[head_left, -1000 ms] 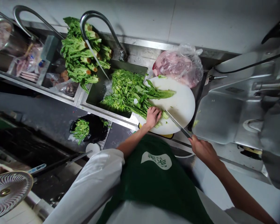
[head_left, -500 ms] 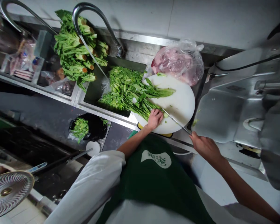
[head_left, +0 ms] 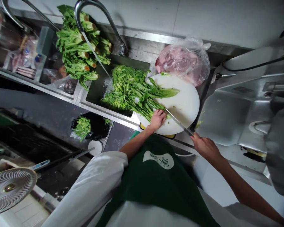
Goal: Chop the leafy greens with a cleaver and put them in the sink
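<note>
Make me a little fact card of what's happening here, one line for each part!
Left hand: holding down long green leafy stalks
Right hand: gripping a silver metal knife
Under knife: rounded white cutting board
Water: running from a curved silver metal faucet into a rectangular grey sink
Behind board: pink meat in a clear plastic bag

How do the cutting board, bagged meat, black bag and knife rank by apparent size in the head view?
Largest to smallest, as they look:
1. Cutting board, partly under greens
2. Bagged meat
3. Black bag
4. Knife
</note>
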The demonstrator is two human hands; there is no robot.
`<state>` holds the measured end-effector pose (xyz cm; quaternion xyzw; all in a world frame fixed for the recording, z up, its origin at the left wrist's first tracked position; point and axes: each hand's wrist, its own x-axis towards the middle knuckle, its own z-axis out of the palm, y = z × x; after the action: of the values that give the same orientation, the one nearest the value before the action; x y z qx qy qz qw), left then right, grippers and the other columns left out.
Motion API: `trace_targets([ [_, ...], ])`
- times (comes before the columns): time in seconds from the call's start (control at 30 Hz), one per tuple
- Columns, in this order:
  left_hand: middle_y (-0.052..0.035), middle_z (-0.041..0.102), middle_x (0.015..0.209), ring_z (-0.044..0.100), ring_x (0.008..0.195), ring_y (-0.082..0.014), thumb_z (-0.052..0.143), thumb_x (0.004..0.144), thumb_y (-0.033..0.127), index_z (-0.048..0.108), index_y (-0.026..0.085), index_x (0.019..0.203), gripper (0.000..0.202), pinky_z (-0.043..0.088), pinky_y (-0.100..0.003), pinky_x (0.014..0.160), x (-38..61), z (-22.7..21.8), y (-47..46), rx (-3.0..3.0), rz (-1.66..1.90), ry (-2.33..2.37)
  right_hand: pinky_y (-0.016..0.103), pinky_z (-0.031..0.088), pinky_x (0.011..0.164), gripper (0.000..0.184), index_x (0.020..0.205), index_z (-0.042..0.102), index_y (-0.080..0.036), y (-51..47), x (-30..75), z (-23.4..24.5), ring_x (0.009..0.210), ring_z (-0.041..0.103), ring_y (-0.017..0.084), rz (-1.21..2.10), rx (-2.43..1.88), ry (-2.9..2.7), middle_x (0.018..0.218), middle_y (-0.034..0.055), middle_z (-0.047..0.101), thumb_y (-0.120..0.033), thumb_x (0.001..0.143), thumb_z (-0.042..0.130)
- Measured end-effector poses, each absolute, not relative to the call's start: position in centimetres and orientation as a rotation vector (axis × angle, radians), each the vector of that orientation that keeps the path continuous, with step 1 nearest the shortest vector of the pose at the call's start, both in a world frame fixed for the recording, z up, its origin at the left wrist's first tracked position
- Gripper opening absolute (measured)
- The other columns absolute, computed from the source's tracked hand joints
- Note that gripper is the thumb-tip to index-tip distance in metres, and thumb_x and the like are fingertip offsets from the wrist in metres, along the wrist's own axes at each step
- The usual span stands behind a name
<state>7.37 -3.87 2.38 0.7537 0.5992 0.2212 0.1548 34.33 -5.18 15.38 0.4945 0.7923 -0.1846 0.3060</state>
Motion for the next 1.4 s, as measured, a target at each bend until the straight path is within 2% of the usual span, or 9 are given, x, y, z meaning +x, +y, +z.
trace_targets([
  [0.53,-0.0092,0.059,0.100,0.050,0.095,-0.0216,0.040,0.105,0.030,0.067,0.019,0.101,0.030,0.046,-0.037,0.088,7.2,2.3,-3.8,2.127,0.617,1.724,0.030,0.036,0.066,0.033,0.112,0.056,-0.015,-5.5,33.2,15.3,0.079,0.071,0.024,-0.600,1.367,2.085,0.082,0.0121,0.073,-0.035,0.106,0.031],
  [0.7,-0.0089,0.061,0.103,0.052,0.096,-0.0207,0.042,0.105,0.028,0.067,0.019,0.101,0.026,0.046,-0.036,0.089,7.5,2.1,-4.2,2.097,0.668,1.714,0.030,0.034,0.066,0.028,0.103,0.058,-0.016,-4.8,32.6,15.1,0.082,0.070,0.023,-0.700,1.387,2.088,0.087,0.0120,0.073,-0.032,0.104,0.036],
  [0.83,-0.0080,0.063,0.097,0.055,0.092,-0.0198,0.045,0.104,0.028,0.066,0.019,0.097,0.024,0.047,-0.036,0.086,6.6,4.6,-3.6,2.024,0.825,1.724,0.030,0.032,0.063,0.028,0.101,0.059,-0.017,-4.6,33.8,16.3,0.073,0.068,0.022,-0.703,1.429,2.143,0.078,0.0094,0.071,-0.034,0.104,0.036],
  [0.97,-0.0092,0.063,0.105,0.056,0.102,-0.0212,0.044,0.104,0.029,0.064,0.018,0.104,0.022,0.045,-0.038,0.095,3.7,8.8,2.4,1.930,1.037,1.879,0.030,0.032,0.060,0.031,0.103,0.058,-0.017,-5.8,35.8,18.6,0.066,0.065,0.021,-0.676,1.484,2.125,0.071,0.0074,0.068,-0.036,0.104,0.033],
  [1.07,-0.0118,0.062,0.116,0.056,0.112,-0.0243,0.050,0.100,0.031,0.063,0.016,0.118,0.026,0.043,-0.042,0.102,2.4,9.8,8.9,2.039,0.781,1.859,0.029,0.033,0.061,0.034,0.103,0.058,-0.019,-7.1,35.3,19.5,0.065,0.064,0.020,-0.755,1.379,2.151,0.072,0.0059,0.068,-0.038,0.105,0.030],
  [1.17,-0.0129,0.062,0.119,0.055,0.116,-0.0312,0.071,0.086,0.036,0.059,0.015,0.130,0.050,0.036,-0.056,0.108,3.1,8.4,13.2,2.193,0.253,1.722,0.028,0.037,0.064,0.034,0.110,0.057,-0.020,-7.9,32.6,19.0,0.071,0.065,0.019,-0.882,1.168,2.195,0.081,0.0073,0.069,-0.036,0.106,0.027],
  [1.23,-0.0127,0.063,0.118,0.056,0.114,-0.0333,0.079,0.078,0.032,0.060,0.015,0.130,0.058,0.034,-0.062,0.109,4.0,7.4,14.3,2.254,-0.015,1.647,0.028,0.039,0.066,0.034,0.115,0.057,-0.019,-8.1,30.2,18.0,0.076,0.066,0.019,-0.911,1.070,2.221,0.087,0.0094,0.070,-0.035,0.106,0.028],
  [1.33,-0.0119,0.061,0.116,0.062,0.104,-0.0289,0.073,0.081,0.022,0.062,0.017,0.127,0.047,0.041,-0.052,0.105,3.9,7.6,14.6,2.280,-0.149,1.609,0.029,0.041,0.070,0.034,0.115,0.057,-0.017,-7.8,27.2,16.4,0.080,0.067,0.021,-0.907,1.058,2.242,0.090,0.0114,0.071,-0.034,0.106,0.029],
  [1.4,-0.0106,0.059,0.117,0.063,0.103,-0.0264,0.066,0.087,0.021,0.061,0.020,0.129,0.043,0.043,-0.045,0.104,2.4,9.4,14.5,2.311,-0.049,1.614,0.029,0.041,0.071,0.035,0.113,0.057,-0.017,-7.4,26.3,15.6,0.083,0.068,0.021,-0.920,1.123,2.236,0.092,0.0116,0.071,-0.034,0.106,0.028],
])
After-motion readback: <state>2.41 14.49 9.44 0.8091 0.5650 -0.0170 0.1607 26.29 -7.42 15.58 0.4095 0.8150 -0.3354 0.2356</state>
